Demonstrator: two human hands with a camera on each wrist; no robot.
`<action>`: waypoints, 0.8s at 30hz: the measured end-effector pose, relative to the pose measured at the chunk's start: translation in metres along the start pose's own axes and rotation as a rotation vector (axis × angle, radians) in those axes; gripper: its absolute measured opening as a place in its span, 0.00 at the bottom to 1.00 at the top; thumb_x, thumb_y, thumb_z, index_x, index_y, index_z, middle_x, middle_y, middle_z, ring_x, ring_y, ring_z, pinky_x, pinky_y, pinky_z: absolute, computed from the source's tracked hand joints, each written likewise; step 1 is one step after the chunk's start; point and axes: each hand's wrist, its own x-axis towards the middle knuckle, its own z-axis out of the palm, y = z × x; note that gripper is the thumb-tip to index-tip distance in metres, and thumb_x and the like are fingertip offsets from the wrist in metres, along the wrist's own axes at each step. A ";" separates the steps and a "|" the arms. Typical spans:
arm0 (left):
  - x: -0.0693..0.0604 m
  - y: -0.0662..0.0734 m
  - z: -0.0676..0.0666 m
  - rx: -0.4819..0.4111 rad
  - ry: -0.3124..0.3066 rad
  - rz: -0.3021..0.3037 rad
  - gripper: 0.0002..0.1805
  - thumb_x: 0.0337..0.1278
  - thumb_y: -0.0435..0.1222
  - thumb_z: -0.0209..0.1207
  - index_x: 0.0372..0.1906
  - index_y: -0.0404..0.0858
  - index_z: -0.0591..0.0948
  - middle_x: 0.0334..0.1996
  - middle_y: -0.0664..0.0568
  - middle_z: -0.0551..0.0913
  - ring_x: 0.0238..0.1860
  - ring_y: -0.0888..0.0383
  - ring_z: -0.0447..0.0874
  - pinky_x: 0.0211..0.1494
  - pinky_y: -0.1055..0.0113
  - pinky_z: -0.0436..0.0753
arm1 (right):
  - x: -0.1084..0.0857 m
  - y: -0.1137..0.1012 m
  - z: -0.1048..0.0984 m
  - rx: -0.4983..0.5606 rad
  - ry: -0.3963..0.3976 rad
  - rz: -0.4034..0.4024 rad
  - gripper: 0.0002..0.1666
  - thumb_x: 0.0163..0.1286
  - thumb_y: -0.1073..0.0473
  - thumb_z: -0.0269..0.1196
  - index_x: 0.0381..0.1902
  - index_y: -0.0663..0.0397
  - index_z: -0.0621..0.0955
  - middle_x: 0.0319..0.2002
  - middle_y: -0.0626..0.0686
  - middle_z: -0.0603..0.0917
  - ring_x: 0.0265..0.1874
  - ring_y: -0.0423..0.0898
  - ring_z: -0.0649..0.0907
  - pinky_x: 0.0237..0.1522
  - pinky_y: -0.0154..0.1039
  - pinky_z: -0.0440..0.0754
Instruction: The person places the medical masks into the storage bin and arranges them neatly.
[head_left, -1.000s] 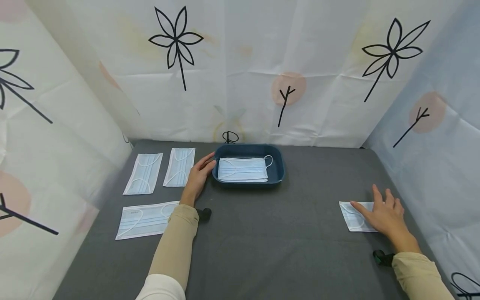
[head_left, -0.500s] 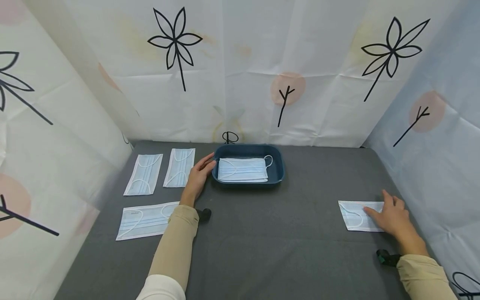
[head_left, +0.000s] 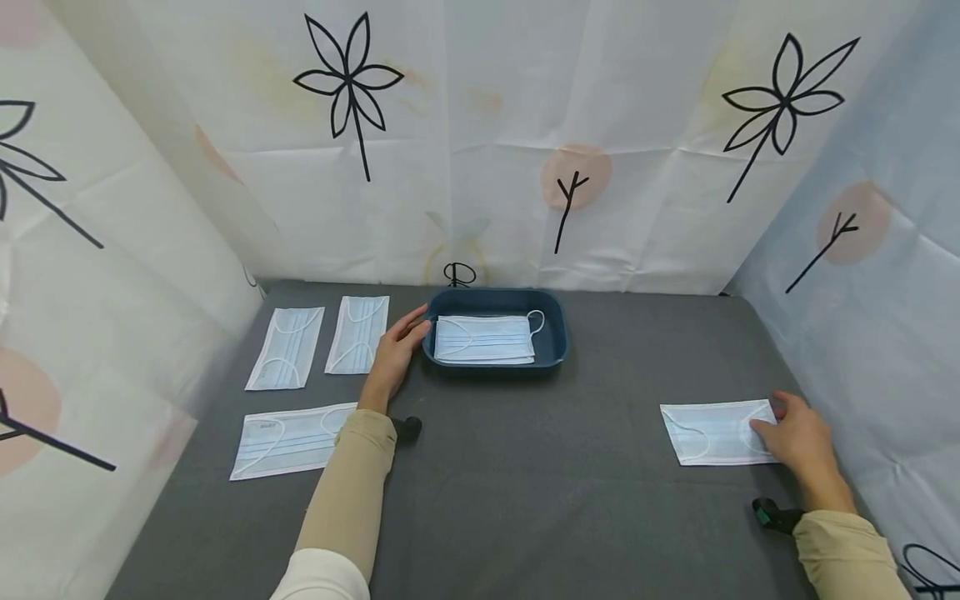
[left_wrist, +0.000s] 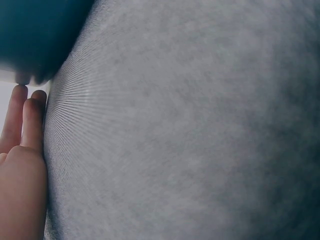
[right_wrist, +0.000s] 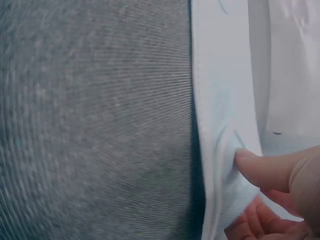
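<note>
On the right of the grey table lies a light blue mask (head_left: 716, 432), its right end pinched between the thumb and fingers of my right hand (head_left: 802, 437). The right wrist view shows the thumb on top of the mask (right_wrist: 225, 100) and fingers of the right hand (right_wrist: 275, 195) beneath its edge. My left hand (head_left: 393, 354) rests with extended fingers against the left end of a dark blue tray (head_left: 555, 362). Inside the tray is a stack of masks (head_left: 486, 340). In the left wrist view, fingertips of the left hand (left_wrist: 25, 150) touch the tray (left_wrist: 40, 35).
Two masks stand lengthwise at the back left, one (head_left: 287, 348) beside another (head_left: 357, 333). A third mask (head_left: 288, 442) lies crosswise nearer, partly behind the left forearm. Patterned white cloth (head_left: 495, 208) walls the table (head_left: 555, 500) at the back and sides.
My right hand has moved to the right end of the mask and now pinches it, and the mask has shifted slightly left. The left hand and tray have stayed in place.
</note>
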 end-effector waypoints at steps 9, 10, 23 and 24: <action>0.001 -0.003 0.000 0.031 0.017 0.030 0.26 0.72 0.46 0.60 0.72 0.53 0.74 0.68 0.46 0.78 0.64 0.61 0.76 0.77 0.58 0.72 | 0.000 0.001 0.002 0.063 0.011 0.003 0.25 0.74 0.61 0.56 0.54 0.84 0.73 0.45 0.79 0.77 0.40 0.67 0.77 0.35 0.44 0.72; 0.001 -0.003 0.000 0.032 0.019 0.031 0.26 0.72 0.46 0.60 0.72 0.53 0.74 0.68 0.46 0.78 0.64 0.61 0.76 0.77 0.58 0.72 | 0.000 0.001 0.002 0.072 0.012 0.003 0.24 0.75 0.61 0.55 0.54 0.83 0.73 0.45 0.78 0.77 0.40 0.66 0.77 0.34 0.42 0.70; 0.001 -0.002 0.000 0.039 0.018 0.039 0.27 0.72 0.47 0.60 0.72 0.53 0.74 0.69 0.46 0.77 0.66 0.59 0.76 0.78 0.58 0.71 | 0.006 -0.023 0.009 0.389 -0.106 0.083 0.33 0.83 0.50 0.45 0.71 0.75 0.65 0.54 0.62 0.76 0.37 0.34 0.73 0.32 0.23 0.75; 0.001 -0.003 0.000 0.037 0.018 0.037 0.27 0.72 0.47 0.61 0.72 0.53 0.74 0.69 0.47 0.77 0.66 0.59 0.76 0.78 0.58 0.71 | 0.006 -0.025 0.010 0.423 -0.110 0.081 0.34 0.84 0.49 0.46 0.71 0.74 0.64 0.52 0.57 0.77 0.36 0.32 0.73 0.32 0.24 0.76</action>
